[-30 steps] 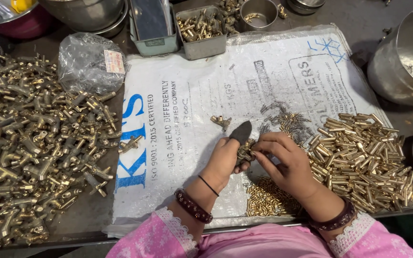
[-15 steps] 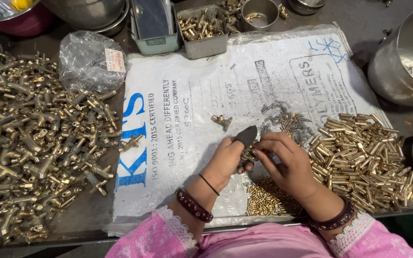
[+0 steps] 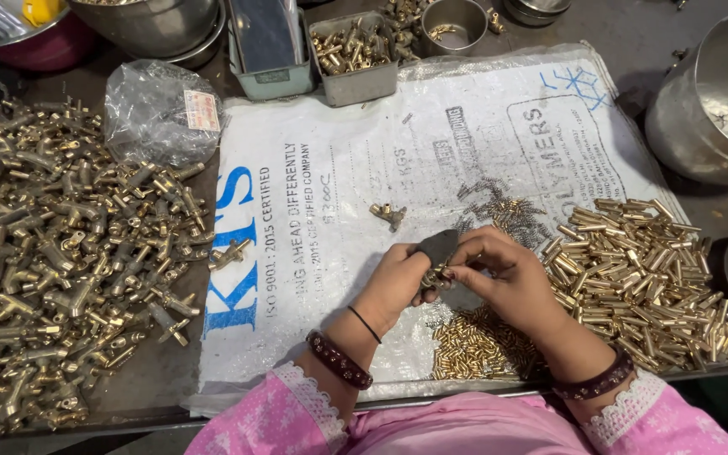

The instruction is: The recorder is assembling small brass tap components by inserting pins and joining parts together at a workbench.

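Over the white sack (image 3: 322,278), left hand (image 3: 398,282) and right hand (image 3: 507,278) share a pinching grip on a small brass fitting (image 3: 434,275).

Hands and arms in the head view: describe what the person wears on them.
Both arms are in pink sleeves with a faint pale print and white lace-trimmed cuffs. The left hand has a thin black band nearest the hand, then a dark studded bracelet. The right hand has a similar dark bracelet at the wrist. No gloves.
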